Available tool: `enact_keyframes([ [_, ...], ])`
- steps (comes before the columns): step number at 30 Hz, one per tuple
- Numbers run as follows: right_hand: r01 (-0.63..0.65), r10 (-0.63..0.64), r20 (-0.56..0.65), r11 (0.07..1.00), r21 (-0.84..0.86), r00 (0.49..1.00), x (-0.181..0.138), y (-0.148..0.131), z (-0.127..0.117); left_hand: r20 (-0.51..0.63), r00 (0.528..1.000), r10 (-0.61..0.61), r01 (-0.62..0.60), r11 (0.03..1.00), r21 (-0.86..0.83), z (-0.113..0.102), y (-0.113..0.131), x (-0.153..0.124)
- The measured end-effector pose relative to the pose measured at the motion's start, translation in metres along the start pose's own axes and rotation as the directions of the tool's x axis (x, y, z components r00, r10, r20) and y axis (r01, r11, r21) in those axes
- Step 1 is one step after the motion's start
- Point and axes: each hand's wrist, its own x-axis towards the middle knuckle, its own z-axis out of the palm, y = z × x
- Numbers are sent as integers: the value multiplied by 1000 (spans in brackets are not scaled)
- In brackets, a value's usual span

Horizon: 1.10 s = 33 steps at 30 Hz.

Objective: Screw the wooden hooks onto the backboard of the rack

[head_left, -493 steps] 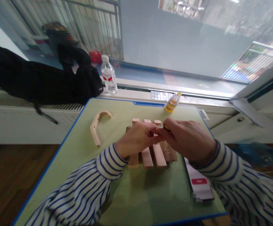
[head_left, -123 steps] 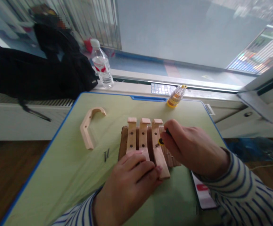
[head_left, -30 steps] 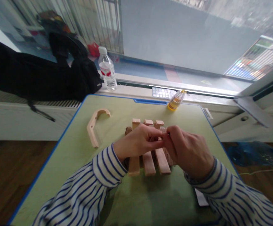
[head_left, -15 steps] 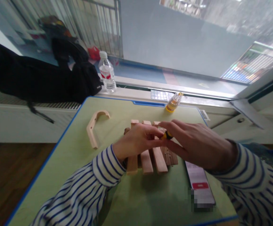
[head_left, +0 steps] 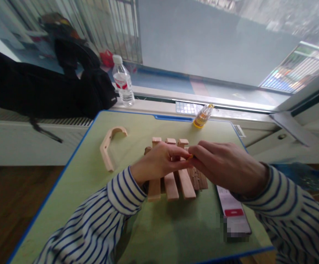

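Over the wooden slats (head_left: 171, 187) on the green tabletop (head_left: 65, 205), my left hand (head_left: 159, 161) and my right hand (head_left: 225, 165) are together, fingertips meeting just above the slats' far ends! Pinched in my right fingers is a small yellow-handled tool (head_left: 191, 156), only a sliver of it showing, and I can't tell whether my left hand is gripping it too. Three pale slats lie side by side across a darker wooden block (head_left: 196, 179), my left wrist right above them. Off to the left sits a curved wooden piece (head_left: 108, 146), and a phone (head_left: 232, 214) lies under my right forearm. Just past the far edge stands a small amber bottle (head_left: 202, 116), with a water bottle (head_left: 123, 82) and a black bag (head_left: 43, 84) along the sill.
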Motion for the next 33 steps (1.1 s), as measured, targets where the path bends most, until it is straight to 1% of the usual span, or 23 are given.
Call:
enact_keyframes([
  [4,-126,126,-30,992,-1,992,-1,-6,4,49,999,22,-23,1000,15,-1,-2,0],
  [7,-237,236,-69,972,-1,969,0,-12,7,64,997,40,-44,997,58,-2,-1,0],
  [9,-281,279,-91,960,-2,956,1,-14,8,62,997,49,-54,996,71,-2,0,0],
  [11,-298,296,-101,954,-10,950,2,-14,7,41,998,52,-54,996,73,-2,3,0],
  [17,-263,258,-71,962,-68,963,8,-14,2,-71,996,55,-46,991,124,-3,10,1],
  [19,-233,232,-32,971,-54,972,10,-12,-2,-85,995,59,-45,987,154,-4,11,1],
  [21,-188,188,14,982,-6,982,9,-9,-8,-97,994,45,-28,985,168,-4,10,0],
  [23,-138,136,50,989,47,989,8,-6,-14,-100,995,12,5,986,164,-5,8,0],
  [27,-80,75,79,994,73,994,5,0,-20,-70,997,-35,43,991,125,-5,6,-2],
  [30,-56,47,76,992,114,996,5,1,-15,-52,998,-46,50,995,90,-5,7,-2],
  [33,-63,60,20,987,151,998,5,0,-6,-46,998,-45,49,996,72,-6,7,-2],
])
